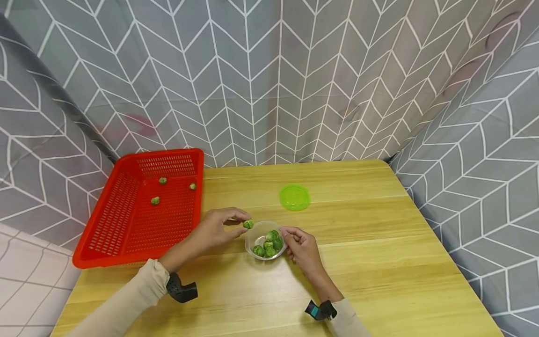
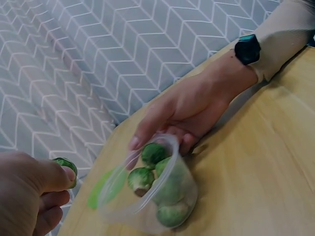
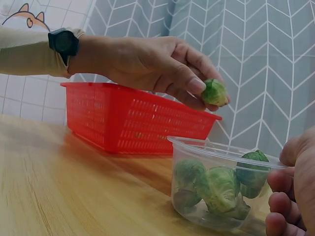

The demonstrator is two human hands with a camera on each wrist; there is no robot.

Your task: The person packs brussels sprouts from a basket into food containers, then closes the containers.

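Note:
My left hand (image 1: 222, 228) pinches a Brussels sprout (image 1: 248, 224) between thumb and fingertips, raised just beyond the left rim of a clear plastic tub (image 1: 251, 234). In the right wrist view that sprout (image 3: 215, 92) hangs higher than the tub's rim (image 3: 197, 143). Several green sprouts (image 1: 269, 249) lie inside the tub, mostly on its near and right side. With thumb and fingers, my right hand (image 1: 304, 250) pinches the tub's right rim. The tub stands on the wooden table.
A red perforated basket (image 1: 139, 229) stands at the left with 3 sprouts in it, one of them a sprout (image 1: 155, 200) near its middle. A green lid (image 1: 294, 197) lies on the table (image 1: 379, 243) behind the tub. A patterned curtain (image 1: 261, 84) borders the table's back.

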